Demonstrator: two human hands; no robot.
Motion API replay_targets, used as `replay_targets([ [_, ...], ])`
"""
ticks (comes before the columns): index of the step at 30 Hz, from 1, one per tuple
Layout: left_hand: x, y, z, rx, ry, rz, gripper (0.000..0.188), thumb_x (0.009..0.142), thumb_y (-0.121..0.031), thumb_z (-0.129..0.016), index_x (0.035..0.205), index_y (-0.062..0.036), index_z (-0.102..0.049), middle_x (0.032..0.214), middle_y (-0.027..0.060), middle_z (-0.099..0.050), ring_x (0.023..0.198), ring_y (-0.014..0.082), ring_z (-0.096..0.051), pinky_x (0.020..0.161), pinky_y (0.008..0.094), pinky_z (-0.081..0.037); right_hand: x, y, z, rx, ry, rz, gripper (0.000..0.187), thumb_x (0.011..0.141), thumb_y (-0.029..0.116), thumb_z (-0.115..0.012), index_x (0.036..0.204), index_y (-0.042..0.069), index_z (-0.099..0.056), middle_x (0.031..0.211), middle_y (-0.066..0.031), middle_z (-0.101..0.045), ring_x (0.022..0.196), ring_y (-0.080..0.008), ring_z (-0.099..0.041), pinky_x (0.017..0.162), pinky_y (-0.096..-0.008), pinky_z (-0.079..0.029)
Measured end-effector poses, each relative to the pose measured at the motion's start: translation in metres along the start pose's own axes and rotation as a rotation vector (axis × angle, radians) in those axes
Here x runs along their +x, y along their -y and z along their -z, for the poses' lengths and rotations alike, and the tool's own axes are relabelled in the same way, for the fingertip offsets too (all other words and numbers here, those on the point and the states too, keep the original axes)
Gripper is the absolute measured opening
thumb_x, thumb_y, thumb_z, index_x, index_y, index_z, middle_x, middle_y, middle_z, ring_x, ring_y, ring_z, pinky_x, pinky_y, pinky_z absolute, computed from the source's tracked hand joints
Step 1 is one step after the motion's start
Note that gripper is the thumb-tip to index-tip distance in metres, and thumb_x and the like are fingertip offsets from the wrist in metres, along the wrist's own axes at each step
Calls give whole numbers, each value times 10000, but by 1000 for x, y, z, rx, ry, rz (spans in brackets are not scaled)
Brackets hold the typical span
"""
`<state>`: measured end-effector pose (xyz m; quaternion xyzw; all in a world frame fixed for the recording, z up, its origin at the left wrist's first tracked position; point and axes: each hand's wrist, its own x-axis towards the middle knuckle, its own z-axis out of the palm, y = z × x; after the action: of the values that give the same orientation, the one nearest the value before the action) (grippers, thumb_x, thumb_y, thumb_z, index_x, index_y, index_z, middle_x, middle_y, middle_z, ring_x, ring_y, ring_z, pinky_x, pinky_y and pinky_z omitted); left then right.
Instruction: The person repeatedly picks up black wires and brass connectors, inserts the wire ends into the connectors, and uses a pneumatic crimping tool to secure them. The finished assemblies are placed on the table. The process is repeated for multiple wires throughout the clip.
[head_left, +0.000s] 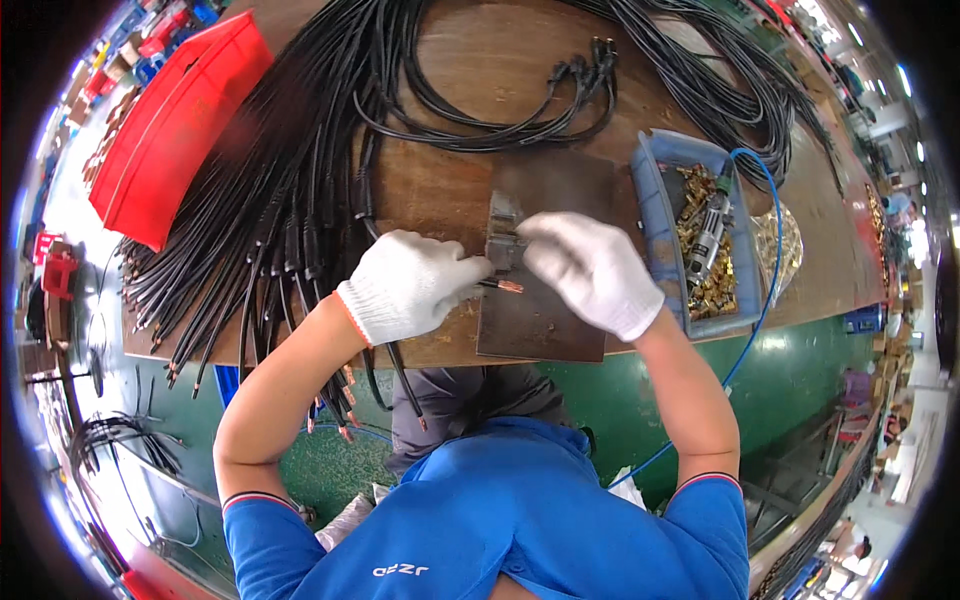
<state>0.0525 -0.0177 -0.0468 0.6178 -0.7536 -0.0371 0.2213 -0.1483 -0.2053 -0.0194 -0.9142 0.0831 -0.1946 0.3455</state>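
A shallow blue plastic tray [648,205] sits on the right of the brown wooden workbench [470,60], holding a heap of small brass-coloured metal terminals [712,285]. A grey and green handheld power tool [708,232] lies on top of them, and one thin blue hose [770,250] curves from it off the near edge. On the far left, one red plastic bin [170,125] rests tilted at the bench edge; what it holds cannot be seen. Beyond the tray on the right lies a clear bag of more brass pieces [785,240], its count not readable.

At the centre, a dark flat metal plate [540,320] lies on the bench with one small grey metal fixture [503,232] on it. The left hand [410,285], in a white knitted glove, pinches a black cable with a bare copper tip [502,286], the tip lying just near of the fixture. The right hand [590,270], also in a white glove, is closed with its fingertips pressed on the fixture.

A large sheaf of black cables [270,230], too many to count, fans across the left half. A second looped bunch with moulded connectors [585,65] lies at the far centre.
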Motion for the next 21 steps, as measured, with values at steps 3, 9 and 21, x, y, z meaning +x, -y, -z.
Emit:
replay_targets([
  [3,5,-3,7,12,7,32,286,873,-201,-771,1143,-117,-729,741,101,-605,689,349,-666,632,482,-526,-12,12,-16,-307,113,109,380,902,325,-823,1161,67,-723,919,-122,-751,831,-322,-756,716,-433,-604],
  [9,7,-4,10,-2,-5,61,223,874,-165,-758,1090,-124,-726,736,131,-606,656,371,-662,609,488,-521,-14,-4,-47,-699,25,350,218,951,319,-713,871,134,-630,668,-17,-628,589,-210,-686,557,-371,-541],
  [21,3,-3,16,-4,46,184,281,889,-113,-752,1168,-79,-757,794,165,-705,734,378,-717,664,464,-558,-12,-77,119,-655,-293,-260,199,995,321,-635,1057,192,-773,998,-126,-776,916,-341,-763,810,-482,-611],
])
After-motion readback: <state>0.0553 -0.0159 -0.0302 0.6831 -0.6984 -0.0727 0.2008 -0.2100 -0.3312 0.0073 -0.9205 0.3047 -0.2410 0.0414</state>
